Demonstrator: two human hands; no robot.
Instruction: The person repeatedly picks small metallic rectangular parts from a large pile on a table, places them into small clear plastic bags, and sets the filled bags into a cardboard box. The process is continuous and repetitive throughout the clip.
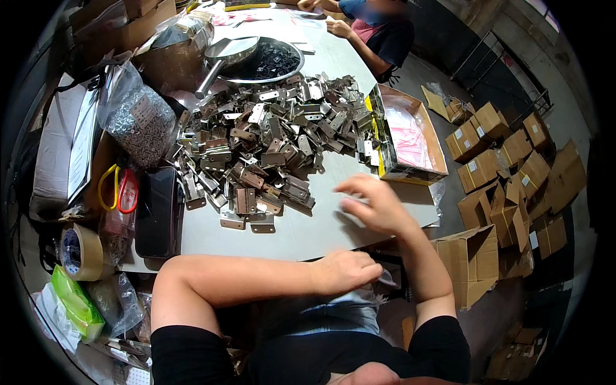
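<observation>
A wide heap of metal hinges [276, 138] covers the middle of the white table [218, 240]. My right hand [373, 206] hovers over the table's near right part, its fingers bent and spread, with nothing visible between them. The hinges lie to its left. My left forearm crosses in front of me along the near edge. Above my lap my left hand [346, 273] is closed, and whatever it may hold is hidden. Just past its fingers shows a pale, crumpled thing [387, 279]. To the right of the heap stands an open box [414, 138] with pink-and-white packets inside.
Behind the heap are a steel bowl [282, 72] of dark small parts and a metal scoop [231, 50]. At left sit a bag of screws [142, 122], a black phone [156, 212] and a tape roll [83, 252]. Cardboard boxes [478, 260] cover the right floor. A co-worker [378, 32] sits opposite.
</observation>
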